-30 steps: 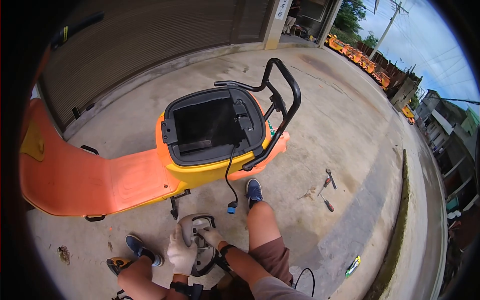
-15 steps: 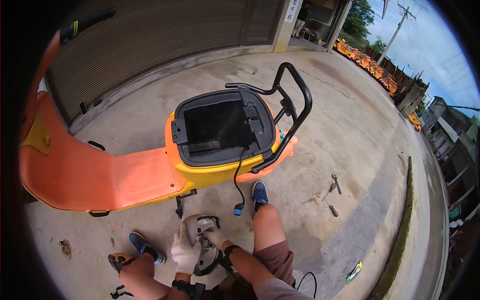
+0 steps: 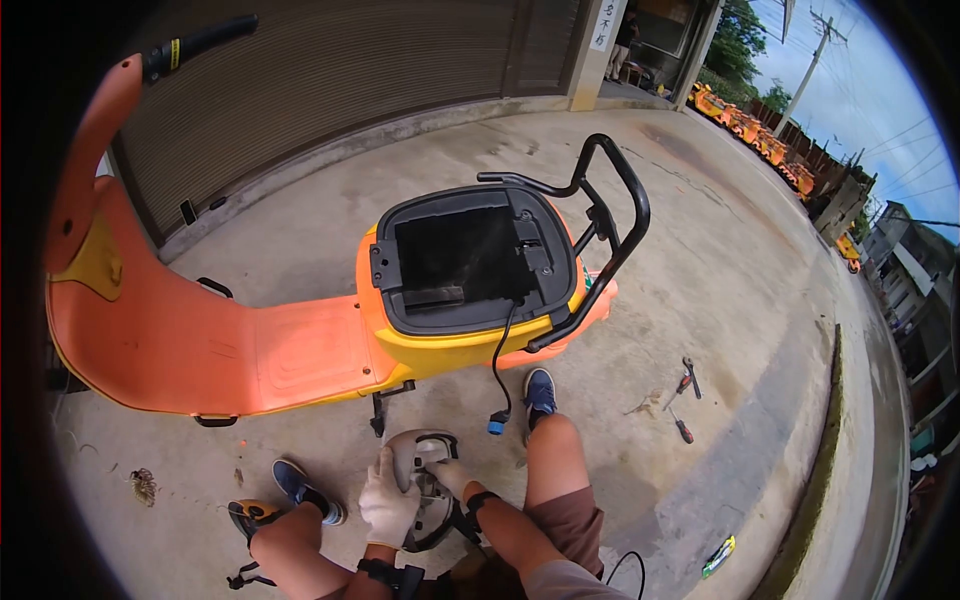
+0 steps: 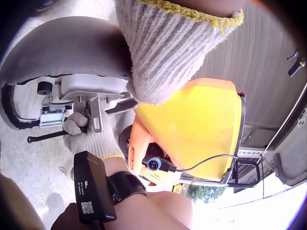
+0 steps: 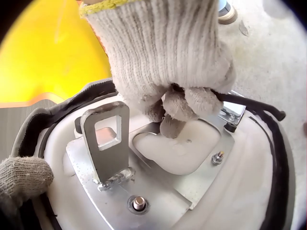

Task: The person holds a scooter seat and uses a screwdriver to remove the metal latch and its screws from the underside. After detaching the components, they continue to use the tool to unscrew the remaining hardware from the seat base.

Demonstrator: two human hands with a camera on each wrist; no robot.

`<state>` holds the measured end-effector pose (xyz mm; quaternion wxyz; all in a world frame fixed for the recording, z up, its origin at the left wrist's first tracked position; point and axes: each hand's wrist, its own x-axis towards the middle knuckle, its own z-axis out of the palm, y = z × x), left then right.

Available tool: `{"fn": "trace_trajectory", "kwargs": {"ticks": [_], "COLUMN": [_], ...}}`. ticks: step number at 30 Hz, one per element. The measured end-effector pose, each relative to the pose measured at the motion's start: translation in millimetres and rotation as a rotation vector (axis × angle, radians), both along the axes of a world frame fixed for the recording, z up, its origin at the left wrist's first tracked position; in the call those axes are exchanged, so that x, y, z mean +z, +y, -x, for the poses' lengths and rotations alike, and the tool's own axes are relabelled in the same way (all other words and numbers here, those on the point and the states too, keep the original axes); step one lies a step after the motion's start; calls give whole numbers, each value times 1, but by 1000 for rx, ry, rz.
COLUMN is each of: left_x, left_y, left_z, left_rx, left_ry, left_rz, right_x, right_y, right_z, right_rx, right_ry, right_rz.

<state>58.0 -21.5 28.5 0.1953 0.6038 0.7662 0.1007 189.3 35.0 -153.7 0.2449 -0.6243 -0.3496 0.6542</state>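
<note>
An upturned scooter seat [image 3: 405, 455] lies between the person's knees, its underside showing a metal plate [image 5: 158, 206] with an upright slotted bracket [image 5: 91, 163] and a bolt [image 5: 138, 203]. The gloved left hand [image 3: 390, 505] grips the seat's near-left edge; its thumb or fingertip overlaps the rim in the right wrist view. Over the plate, the gloved right hand [image 5: 175, 67] curls round a thin black rod-like tool [image 4: 43, 138] that has a hole at its end. Those fingers hide the tool's other end. A hinge-like metal piece [image 4: 53, 117] sits at the seat's end.
Just ahead stands an orange and yellow scooter [image 3: 300, 350] with its storage compartment [image 3: 400, 318] uncovered. A cable with a blue connector [image 3: 496, 425] hangs from it. On the concrete to the right lie a wrench [image 3: 692, 378], a screwdriver [image 3: 684, 431] and a green packet [image 3: 718, 557].
The head view has turned, so the scooter, seat and hands all appear further right. Both hands keep their places on the seat, with little visible movement.
</note>
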Motion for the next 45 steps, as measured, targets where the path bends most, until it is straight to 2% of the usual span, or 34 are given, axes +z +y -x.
{"fn": "trace_trajectory", "kwargs": {"ticks": [9,10,12,19,21,22,24,25,27,30,31,32,34,35,39,41,45], "left_x": [-1,-2,-1,-1,3,4,2,1,3,-3,2,6,-2,-12,-30,-31,-31], "left_y": [0,0,0,2,4,4,3,3,3,1,0,0,0,0,-4,-5,-7], "left_z": [0,0,0,0,-1,-2,-2,-2,-3,1,0,-1,2,2,3,3,2], "left_rx": [16,14,17,12,12,13,2,-8,2,-4,-2,0,11,2,-11,-16,-28], "left_ry": [-13,-5,-1,20,6,-7,-14,-16,-37,-65,-82,-99,-121,-125,-140,-150,-197], "left_rz": [-27,-14,-8,1,25,54,21,-10,-22,-95,-78,-61,-80,-131,-298,-343,-455], "right_x": [15,14,12,14,21,25,38,47,69,143,154,161,165,160,162,157,181], "right_y": [-5,-6,-10,-7,-3,0,12,20,31,31,33,31,25,23,15,18,17], "right_z": [-6,-5,-4,-6,-6,-6,-7,-7,-7,-6,-7,-6,-4,-2,1,4,-1], "right_rx": [165,166,175,129,76,76,-53,-45,-109,7,88,107,346,418,466,369,433], "right_ry": [-194,-194,-370,-279,-475,-479,-444,-449,-313,-247,-108,-107,23,38,-26,129,96], "right_rz": [-193,-194,-278,-186,-249,-252,-322,-336,-398,-454,-431,-442,-392,-507,-600,-318,-462]}}
